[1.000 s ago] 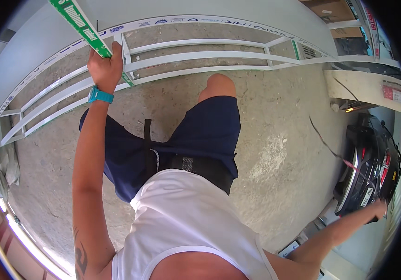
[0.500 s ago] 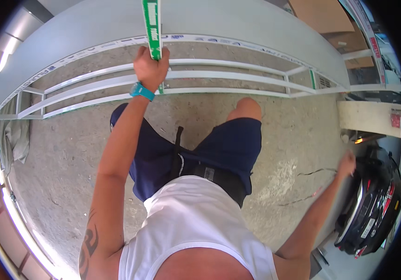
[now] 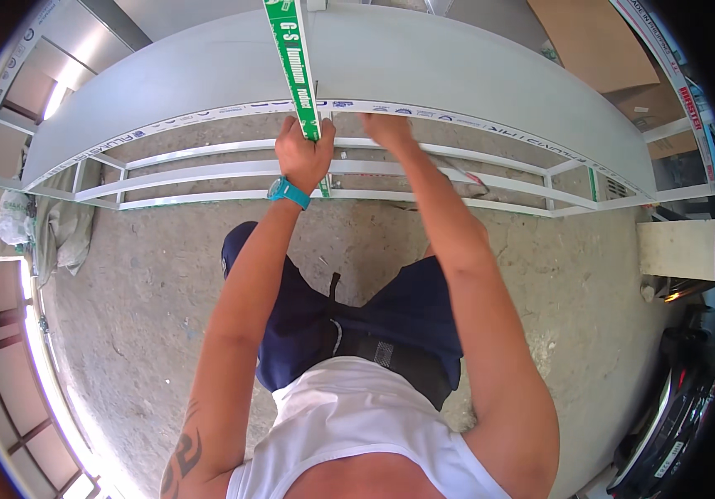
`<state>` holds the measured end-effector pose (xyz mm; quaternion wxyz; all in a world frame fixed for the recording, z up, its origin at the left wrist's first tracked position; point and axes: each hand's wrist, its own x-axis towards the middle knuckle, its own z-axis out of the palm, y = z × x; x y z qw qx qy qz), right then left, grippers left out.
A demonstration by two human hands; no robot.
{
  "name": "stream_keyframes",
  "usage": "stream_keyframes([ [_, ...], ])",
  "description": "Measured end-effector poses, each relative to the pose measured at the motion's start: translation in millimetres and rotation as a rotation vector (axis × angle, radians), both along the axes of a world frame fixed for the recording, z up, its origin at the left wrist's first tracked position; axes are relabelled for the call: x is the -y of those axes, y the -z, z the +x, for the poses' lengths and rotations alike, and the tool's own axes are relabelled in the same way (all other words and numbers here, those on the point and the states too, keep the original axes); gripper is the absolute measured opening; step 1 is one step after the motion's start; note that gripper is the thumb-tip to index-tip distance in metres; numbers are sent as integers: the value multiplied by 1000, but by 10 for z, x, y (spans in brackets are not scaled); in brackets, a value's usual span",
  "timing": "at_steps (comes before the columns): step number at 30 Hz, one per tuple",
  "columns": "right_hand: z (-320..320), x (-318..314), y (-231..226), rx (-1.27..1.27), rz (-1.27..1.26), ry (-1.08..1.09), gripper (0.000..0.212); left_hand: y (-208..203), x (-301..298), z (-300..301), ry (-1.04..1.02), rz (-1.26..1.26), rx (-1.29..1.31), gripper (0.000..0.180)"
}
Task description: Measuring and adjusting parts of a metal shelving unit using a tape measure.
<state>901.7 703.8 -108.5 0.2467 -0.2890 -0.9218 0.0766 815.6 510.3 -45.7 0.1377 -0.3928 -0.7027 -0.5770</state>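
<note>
My left hand (image 3: 301,158), with a turquoise watch on the wrist, is closed around the lower end of a long bar (image 3: 295,71) with a green and white printed face. The bar rises tilted in front of a large grey panel (image 3: 208,79). Just right of the bar, at the panel's near edge, is my right hand (image 3: 387,131), blurred and closed, its fingertips hard to see. A thin dark, cord-like thing with a red part (image 3: 474,180) trails from behind the right forearm; its other end is hidden. Below the panel runs a white metal frame (image 3: 233,178) of long rails.
Cardboard (image 3: 599,41) leans at the back right. A cream box-like block (image 3: 678,248) and a black glossy machine (image 3: 673,416) stand on the right. Grey sacking (image 3: 66,220) and a clear plastic bag (image 3: 12,218) lie by the frame's left end.
My right hand has swung from the far right up to the panel's edge, and the thin dark and red thing has moved with it. The left hand still grips the bar. The view has shifted.
</note>
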Motion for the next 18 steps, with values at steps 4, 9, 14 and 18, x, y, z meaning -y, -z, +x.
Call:
stream_keyframes([
  [4, -407, -162, 522, -71, -391, 65, 48, -125, -190, 126, 48, 28, -13, 18],
  [9, -754, 12, 799, -172, -562, 307, 49, -109, -136, 119, 65, 42, 41, 18],
  [14, -785, 14, 912, -256, -683, 358, 49, -115, -119, 109, 57, 20, 13, 18],
  [18, -799, 9, 1044, -414, -759, 237, 50, -72, -79, 71, 59, -40, 33, 10],
])
